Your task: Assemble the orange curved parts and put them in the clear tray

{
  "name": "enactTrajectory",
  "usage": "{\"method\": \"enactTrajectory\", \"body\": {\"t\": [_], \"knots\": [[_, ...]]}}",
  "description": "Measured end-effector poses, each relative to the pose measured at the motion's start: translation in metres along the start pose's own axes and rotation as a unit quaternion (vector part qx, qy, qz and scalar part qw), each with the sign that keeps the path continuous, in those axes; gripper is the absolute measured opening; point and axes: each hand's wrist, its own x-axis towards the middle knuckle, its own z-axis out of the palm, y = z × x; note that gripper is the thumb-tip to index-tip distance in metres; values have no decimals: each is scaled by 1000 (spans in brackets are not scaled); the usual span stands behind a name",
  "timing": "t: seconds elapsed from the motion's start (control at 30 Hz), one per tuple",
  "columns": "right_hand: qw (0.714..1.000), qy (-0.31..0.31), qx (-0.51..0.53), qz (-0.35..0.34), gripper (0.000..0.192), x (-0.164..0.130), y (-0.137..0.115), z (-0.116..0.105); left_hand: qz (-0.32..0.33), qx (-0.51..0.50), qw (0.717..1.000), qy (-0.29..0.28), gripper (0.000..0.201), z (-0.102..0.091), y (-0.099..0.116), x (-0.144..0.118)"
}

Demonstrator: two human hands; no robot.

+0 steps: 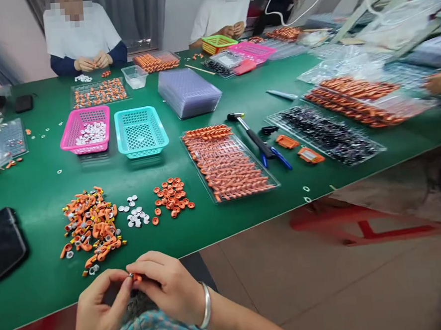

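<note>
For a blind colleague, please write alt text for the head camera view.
Two hands, left hand and right hand, pinch a small orange part at the edge of a green table. Orange pieces, white rings, baskets and filled trays lie beyond; two people sit opposite.

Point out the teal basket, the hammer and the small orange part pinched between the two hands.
teal basket [158,139]: head view, on its near right rim.
hammer [254,137]: head view, on the middle of its dark handle.
small orange part [137,277]: head view, on the bit showing between the fingertips.
</note>
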Motion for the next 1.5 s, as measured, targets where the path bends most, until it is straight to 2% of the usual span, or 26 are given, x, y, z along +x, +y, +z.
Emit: {"method": "enactTrajectory", "body": {"t": [0.13,0.27,0.43,0.63,0.77,0.9,1.03,1.17,1.37,1.43,1.5], "knots": [[998,-21,41,35,23,1,-5,-5,-14,-13,1000,23,12,5,0,-4],[996,-25,37,73,20,1,-9,-5,-16,-20,1000,1,8,8,-1,-6],[999,-6,-39,24,15,-2,-10,-3,51,44,998,6,8,10,4,-8],[996,20,-81,21,11,-7,-11,1,135,112,984,40,10,10,16,-8],[994,36,-97,19,11,-10,-12,3,155,124,979,50,10,10,20,-7],[994,29,-109,-5,12,-10,-14,2,130,102,985,46,12,11,21,-6],[995,25,-96,-9,13,-11,-13,1,65,40,997,17,14,11,16,-7],[998,17,-42,36,11,-11,-15,-2,10,-46,999,-2,9,8,9,-10],[985,3,73,155,9,-9,-21,-4,27,-138,989,-47,20,4,8,-10],[982,1,88,166,8,-10,-22,-5,1,-158,986,-44,14,4,10,-9],[987,8,73,144,9,-11,-22,-5,-55,-193,979,-39,5,4,11,-8]]}}
